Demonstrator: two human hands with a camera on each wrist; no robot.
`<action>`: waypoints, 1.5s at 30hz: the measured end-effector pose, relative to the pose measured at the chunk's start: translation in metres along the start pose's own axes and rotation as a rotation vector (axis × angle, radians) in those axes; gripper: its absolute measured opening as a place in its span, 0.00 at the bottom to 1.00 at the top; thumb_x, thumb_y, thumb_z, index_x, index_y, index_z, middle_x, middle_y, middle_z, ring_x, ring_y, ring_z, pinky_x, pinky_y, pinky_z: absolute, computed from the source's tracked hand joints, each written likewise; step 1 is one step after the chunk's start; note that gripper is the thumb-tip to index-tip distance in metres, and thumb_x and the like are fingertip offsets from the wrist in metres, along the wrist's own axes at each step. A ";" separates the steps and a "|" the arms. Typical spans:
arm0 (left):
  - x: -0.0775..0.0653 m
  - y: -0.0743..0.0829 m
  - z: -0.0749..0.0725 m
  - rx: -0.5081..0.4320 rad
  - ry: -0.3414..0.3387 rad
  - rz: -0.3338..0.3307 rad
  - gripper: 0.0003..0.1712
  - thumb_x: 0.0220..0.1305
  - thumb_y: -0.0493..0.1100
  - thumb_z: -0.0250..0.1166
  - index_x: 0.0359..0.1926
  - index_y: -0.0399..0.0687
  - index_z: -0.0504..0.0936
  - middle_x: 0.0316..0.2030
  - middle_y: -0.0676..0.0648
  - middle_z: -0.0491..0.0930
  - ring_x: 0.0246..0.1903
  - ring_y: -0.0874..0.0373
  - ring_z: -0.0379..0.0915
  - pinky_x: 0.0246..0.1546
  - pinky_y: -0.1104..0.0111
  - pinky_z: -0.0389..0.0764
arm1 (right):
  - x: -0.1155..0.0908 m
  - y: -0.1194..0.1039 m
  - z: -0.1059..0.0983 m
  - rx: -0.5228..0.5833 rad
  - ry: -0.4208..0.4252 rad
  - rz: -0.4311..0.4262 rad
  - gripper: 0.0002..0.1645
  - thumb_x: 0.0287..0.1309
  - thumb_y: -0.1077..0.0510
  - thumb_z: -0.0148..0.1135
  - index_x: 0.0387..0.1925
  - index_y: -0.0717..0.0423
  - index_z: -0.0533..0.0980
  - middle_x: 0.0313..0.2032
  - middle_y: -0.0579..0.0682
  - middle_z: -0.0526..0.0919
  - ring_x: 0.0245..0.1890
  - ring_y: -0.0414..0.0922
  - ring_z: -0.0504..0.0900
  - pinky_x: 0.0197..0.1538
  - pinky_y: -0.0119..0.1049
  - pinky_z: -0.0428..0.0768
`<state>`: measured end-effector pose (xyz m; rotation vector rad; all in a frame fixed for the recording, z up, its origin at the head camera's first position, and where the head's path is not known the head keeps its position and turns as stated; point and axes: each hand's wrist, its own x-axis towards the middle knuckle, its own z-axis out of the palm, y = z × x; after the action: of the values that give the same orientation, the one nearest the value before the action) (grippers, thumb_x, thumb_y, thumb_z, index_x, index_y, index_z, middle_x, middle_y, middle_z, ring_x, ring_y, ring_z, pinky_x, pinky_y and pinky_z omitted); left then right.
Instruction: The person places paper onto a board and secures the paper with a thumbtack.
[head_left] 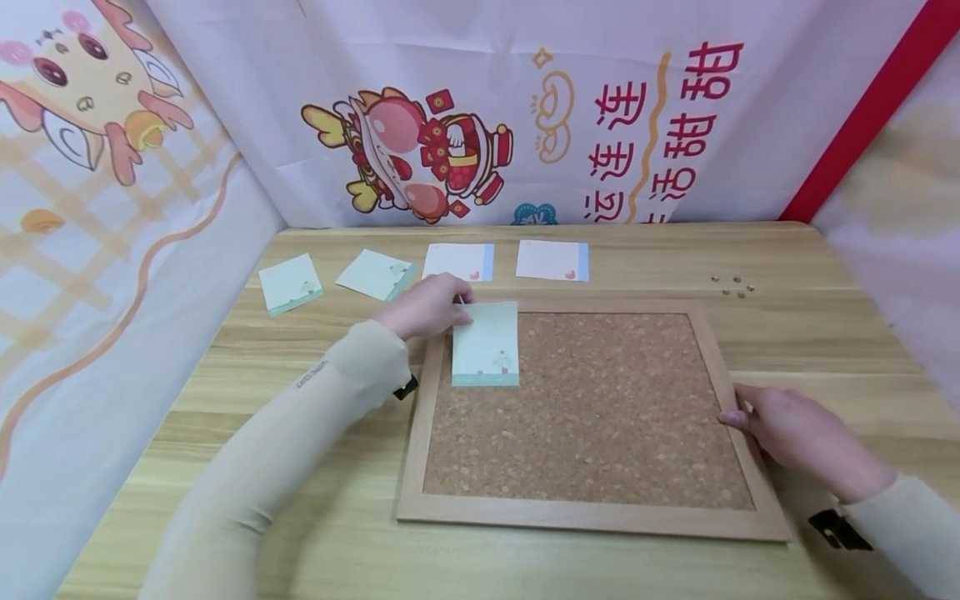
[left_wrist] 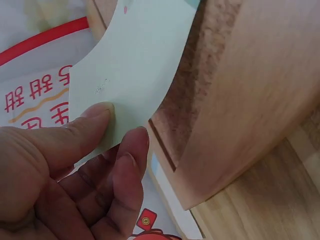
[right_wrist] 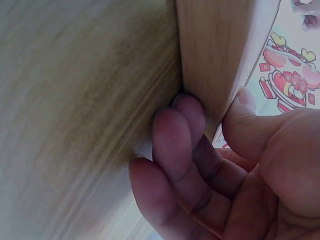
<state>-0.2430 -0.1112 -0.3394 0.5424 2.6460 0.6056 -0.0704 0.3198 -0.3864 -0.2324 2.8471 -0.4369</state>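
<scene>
Left hand [head_left: 429,307]: thumb and fingertips are pinching a pale green note [head_left: 486,346] by its upper left edge, thumb on the printed face, fingers behind. In the left wrist view the sheet is bending away from the grip. Note is hanging over the upper left corner of a cork board [head_left: 600,408]; contact with the cork: cannot tell. Right hand [head_left: 798,429] is gripping the board's right rail, thumb lying on top, curled fingers pressing the outer side.

Cork is stretching from the note across to the right rail. Beyond the top rail, two green notes [head_left: 291,283] and two white notes [head_left: 553,260] are lying in a row, the left hand partly covering one white. Five small metallic pieces [head_left: 741,295] are resting at right, well apart from the board. Tabletop [head_left: 337,542] is showing along both sides and below the lower rail.
</scene>
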 end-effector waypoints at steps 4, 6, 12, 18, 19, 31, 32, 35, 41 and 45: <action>0.007 0.001 0.004 -0.012 -0.030 -0.043 0.12 0.68 0.41 0.66 0.50 0.46 0.81 0.39 0.46 0.78 0.29 0.52 0.75 0.33 0.62 0.75 | 0.000 0.000 0.001 -0.009 0.001 -0.003 0.21 0.69 0.50 0.59 0.50 0.65 0.77 0.21 0.44 0.76 0.26 0.46 0.78 0.33 0.53 0.77; 0.010 0.002 0.005 -0.022 -0.041 -0.052 0.12 0.67 0.41 0.66 0.50 0.45 0.82 0.39 0.45 0.78 0.30 0.51 0.75 0.33 0.62 0.75 | -0.001 0.000 0.001 -0.013 0.003 -0.007 0.19 0.69 0.51 0.59 0.48 0.64 0.77 0.21 0.44 0.75 0.26 0.46 0.77 0.32 0.52 0.76; 0.019 0.009 0.006 -0.040 -0.076 -0.075 0.10 0.66 0.38 0.67 0.47 0.43 0.83 0.37 0.44 0.78 0.31 0.50 0.74 0.35 0.62 0.75 | 0.000 0.000 0.000 -0.019 0.018 -0.017 0.20 0.68 0.51 0.60 0.48 0.65 0.77 0.25 0.49 0.80 0.29 0.51 0.81 0.33 0.55 0.77; 0.022 0.009 0.005 -0.033 -0.096 -0.114 0.08 0.65 0.39 0.68 0.44 0.43 0.85 0.36 0.43 0.81 0.30 0.49 0.76 0.32 0.63 0.77 | 0.000 -0.001 0.001 -0.016 0.007 -0.009 0.20 0.68 0.51 0.60 0.49 0.66 0.77 0.24 0.48 0.79 0.28 0.48 0.79 0.32 0.53 0.76; 0.022 0.008 0.005 -0.030 -0.099 -0.113 0.06 0.64 0.39 0.69 0.42 0.43 0.85 0.35 0.43 0.81 0.29 0.48 0.77 0.30 0.63 0.77 | 0.000 -0.001 0.001 -0.016 0.008 -0.008 0.20 0.68 0.51 0.60 0.49 0.66 0.77 0.23 0.48 0.79 0.27 0.48 0.79 0.31 0.52 0.76; 0.024 0.004 0.009 0.055 -0.080 -0.039 0.03 0.62 0.41 0.71 0.35 0.46 0.87 0.28 0.47 0.78 0.30 0.52 0.71 0.32 0.63 0.72 | -0.001 0.000 0.003 -0.037 0.026 -0.017 0.12 0.69 0.50 0.59 0.35 0.56 0.75 0.17 0.44 0.70 0.22 0.45 0.73 0.27 0.48 0.73; 0.025 0.004 0.010 0.061 -0.077 -0.032 0.03 0.62 0.41 0.71 0.35 0.46 0.87 0.29 0.47 0.79 0.31 0.51 0.71 0.34 0.63 0.72 | -0.001 0.000 0.003 -0.038 0.029 -0.020 0.12 0.69 0.50 0.59 0.34 0.55 0.75 0.17 0.44 0.69 0.22 0.45 0.72 0.27 0.48 0.73; 0.026 0.005 0.011 0.074 -0.067 -0.020 0.03 0.62 0.41 0.71 0.36 0.47 0.87 0.32 0.48 0.81 0.35 0.51 0.72 0.38 0.62 0.72 | -0.001 0.001 0.004 -0.037 0.032 -0.028 0.12 0.69 0.51 0.59 0.35 0.55 0.75 0.17 0.44 0.69 0.22 0.44 0.72 0.26 0.47 0.73; 0.027 0.005 0.014 0.076 -0.048 -0.024 0.04 0.62 0.41 0.71 0.37 0.47 0.87 0.35 0.49 0.82 0.39 0.50 0.71 0.43 0.60 0.72 | 0.000 0.001 0.003 -0.031 0.026 -0.018 0.13 0.69 0.51 0.59 0.38 0.58 0.76 0.18 0.45 0.72 0.24 0.46 0.75 0.28 0.50 0.74; 0.025 0.006 0.014 0.069 -0.029 -0.039 0.06 0.62 0.40 0.71 0.40 0.47 0.85 0.42 0.48 0.81 0.42 0.49 0.71 0.47 0.58 0.72 | 0.001 0.002 0.002 -0.031 0.022 -0.006 0.19 0.68 0.50 0.59 0.47 0.64 0.77 0.22 0.49 0.77 0.28 0.52 0.80 0.31 0.54 0.76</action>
<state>-0.2568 -0.0899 -0.3553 0.5136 2.6520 0.4934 -0.0704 0.3205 -0.3892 -0.2441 2.8771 -0.3993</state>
